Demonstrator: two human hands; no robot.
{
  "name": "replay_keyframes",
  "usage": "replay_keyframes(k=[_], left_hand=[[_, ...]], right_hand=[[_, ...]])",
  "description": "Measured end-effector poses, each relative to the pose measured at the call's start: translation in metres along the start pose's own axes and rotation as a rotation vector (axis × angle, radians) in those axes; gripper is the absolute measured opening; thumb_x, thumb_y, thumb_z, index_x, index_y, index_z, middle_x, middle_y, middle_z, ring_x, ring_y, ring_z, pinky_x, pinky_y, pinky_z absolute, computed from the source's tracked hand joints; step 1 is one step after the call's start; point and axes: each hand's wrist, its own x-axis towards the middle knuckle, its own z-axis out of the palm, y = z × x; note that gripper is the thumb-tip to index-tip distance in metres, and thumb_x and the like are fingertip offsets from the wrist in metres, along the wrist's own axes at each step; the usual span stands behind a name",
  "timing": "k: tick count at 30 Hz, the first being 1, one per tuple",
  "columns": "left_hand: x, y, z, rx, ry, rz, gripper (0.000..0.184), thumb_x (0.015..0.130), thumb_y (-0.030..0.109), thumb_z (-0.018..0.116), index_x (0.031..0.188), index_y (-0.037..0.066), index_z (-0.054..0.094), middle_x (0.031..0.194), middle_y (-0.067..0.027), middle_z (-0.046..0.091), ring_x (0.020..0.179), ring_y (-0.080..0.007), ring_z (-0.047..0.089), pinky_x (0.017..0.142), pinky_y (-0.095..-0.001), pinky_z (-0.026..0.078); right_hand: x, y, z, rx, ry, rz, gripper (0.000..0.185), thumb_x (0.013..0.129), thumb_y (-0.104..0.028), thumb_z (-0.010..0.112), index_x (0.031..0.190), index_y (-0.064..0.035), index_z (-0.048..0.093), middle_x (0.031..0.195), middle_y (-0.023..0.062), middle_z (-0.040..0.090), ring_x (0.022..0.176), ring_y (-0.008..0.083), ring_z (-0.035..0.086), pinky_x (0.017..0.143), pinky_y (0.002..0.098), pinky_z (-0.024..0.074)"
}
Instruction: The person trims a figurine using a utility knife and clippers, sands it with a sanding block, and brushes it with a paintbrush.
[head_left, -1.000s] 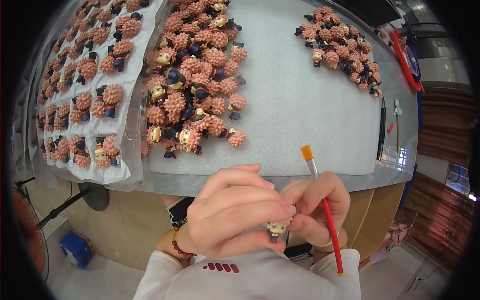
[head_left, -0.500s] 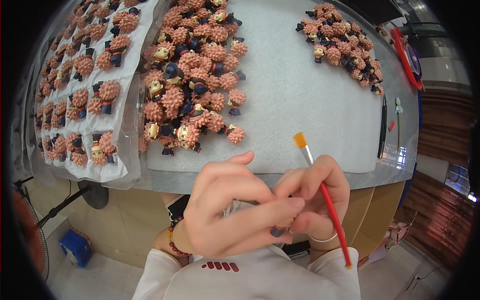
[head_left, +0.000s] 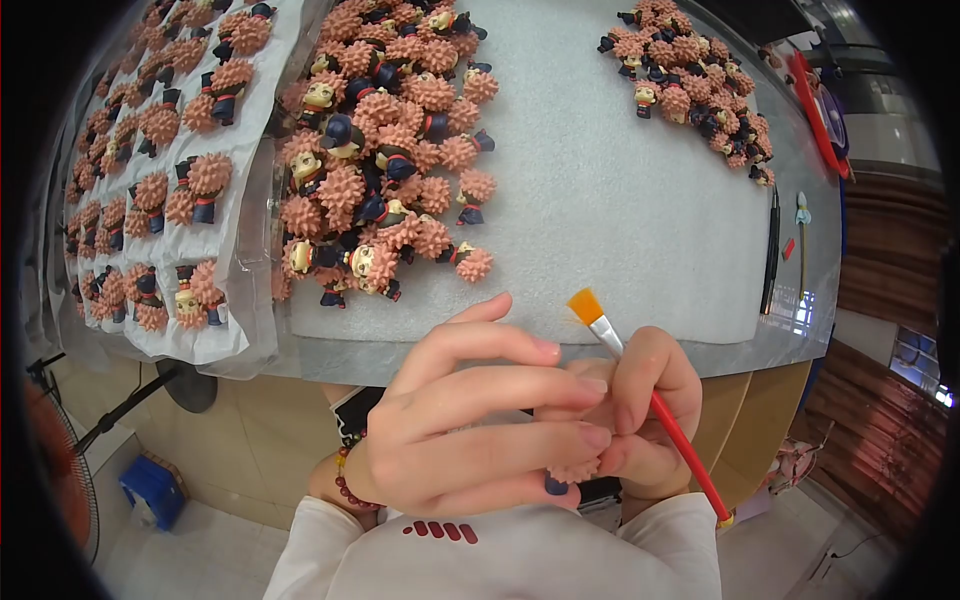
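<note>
My left hand (head_left: pixel 465 410), with a beaded bracelet at the wrist, curves its fingers over a small figurine (head_left: pixel 572 472). Only a bit of the figurine's spiky pink hair and dark blue part shows below the fingers; the rest is hidden. Pressed up against the fingertips of the left is my right hand (head_left: pixel 650 410). It holds a flat paintbrush (head_left: pixel 682 440) with a red handle, silver ferrule and orange bristles, tilted with the bristles toward the table. Whether the right fingertips also grip the figurine is hidden.
A big heap of similar figurines (head_left: pixel 385 150) lies left of centre on a white foam sheet (head_left: pixel 560 170). A smaller pile of figurines (head_left: pixel 695 85) is at the far right. Figurines in rows fill a paper-lined tray (head_left: pixel 235 300) on the left. Dark thin tools (head_left: pixel 771 255) lie at the right edge.
The left fingers have spread and lifted a little over the figurine. The paintbrush has shifted slightly down and its bristles have swung left. Both hands remain together.
</note>
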Motion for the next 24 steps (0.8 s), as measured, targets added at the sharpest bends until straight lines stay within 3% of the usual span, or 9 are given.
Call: replay_keyframes(k=[4,10,14,17,20,23,24], left_hand=[[0.000,0.000,0.000,0.006,0.005,0.010,0.025,0.068,0.036,0.076,0.084,0.018,0.067,0.098,-0.0046,0.065,0.100,-0.0257,0.053,0.097,-0.0507,0.037],[-0.002,-0.002,0.001,0.022,0.023,0.008,0.027,0.069,0.036,0.075,0.086,0.017,0.067,0.093,-0.0066,0.066,0.097,-0.0263,0.054,0.097,-0.0522,0.036],[-0.001,-0.001,0.003,-0.035,0.062,-0.015,0.032,0.066,0.032,0.073,0.093,0.015,0.069,0.102,-0.0039,0.065,0.093,-0.0240,0.056,0.099,-0.0466,0.035],[0.000,0.001,0.004,-0.033,0.080,-0.030,0.031,0.065,0.031,0.075,0.092,0.015,0.069,0.101,-0.0034,0.066,0.095,-0.0239,0.056,0.100,-0.0472,0.034],[0.001,0.002,0.003,-0.033,0.056,-0.039,0.032,0.065,0.028,0.076,0.092,0.015,0.068,0.100,-0.0034,0.066,0.097,-0.0240,0.057,0.100,-0.0480,0.033],[0.004,0.003,0.002,-0.072,0.056,-0.045,0.030,0.067,0.024,0.077,0.094,0.014,0.067,0.095,-0.0027,0.068,0.095,-0.0236,0.059,0.101,-0.0491,0.032],[0.004,0.003,0.001,-0.090,0.051,-0.044,0.030,0.067,0.022,0.076,0.094,0.014,0.066,0.093,-0.0025,0.068,0.093,-0.0231,0.060,0.100,-0.0488,0.033]], right_hand=[[-0.001,-0.002,-0.003,-0.132,-0.014,-0.004,0.024,0.079,0.007,0.061,0.086,-0.0029,0.040,0.099,0.0227,0.059,0.088,0.0206,0.058,0.066,0.0317,0.0522],[0.003,-0.005,0.007,-0.116,0.060,0.018,0.020,0.082,0.005,0.058,0.087,-0.0035,0.041,0.091,0.0185,0.061,0.077,0.0183,0.062,0.063,0.0286,0.0507],[0.007,-0.007,0.001,-0.257,-0.048,-0.037,0.019,0.084,0.003,0.057,0.085,-0.0037,0.040,0.084,0.0155,0.061,0.070,0.0177,0.064,0.063,0.0280,0.0508],[0.004,-0.009,0.002,-0.268,-0.021,0.013,0.018,0.084,0.001,0.058,0.086,-0.0036,0.040,0.084,0.0136,0.061,0.073,0.0173,0.063,0.065,0.0282,0.0507],[0.001,-0.014,0.000,-0.378,0.017,0.074,0.023,0.080,0.004,0.061,0.089,-0.0036,0.041,0.096,0.0214,0.060,0.090,0.0220,0.055,0.073,0.0330,0.0458],[0.003,-0.019,-0.007,-0.645,0.022,-0.018,0.024,0.078,0.002,0.064,0.090,-0.0028,0.044,0.090,0.0163,0.061,0.081,0.0193,0.058,0.068,0.0298,0.0469],[0.004,-0.023,-0.008,-0.933,0.086,-0.056,0.024,0.077,-0.003,0.066,0.089,-0.0038,0.046,0.083,0.0130,0.059,0.074,0.0196,0.058,0.064,0.0299,0.0467]])
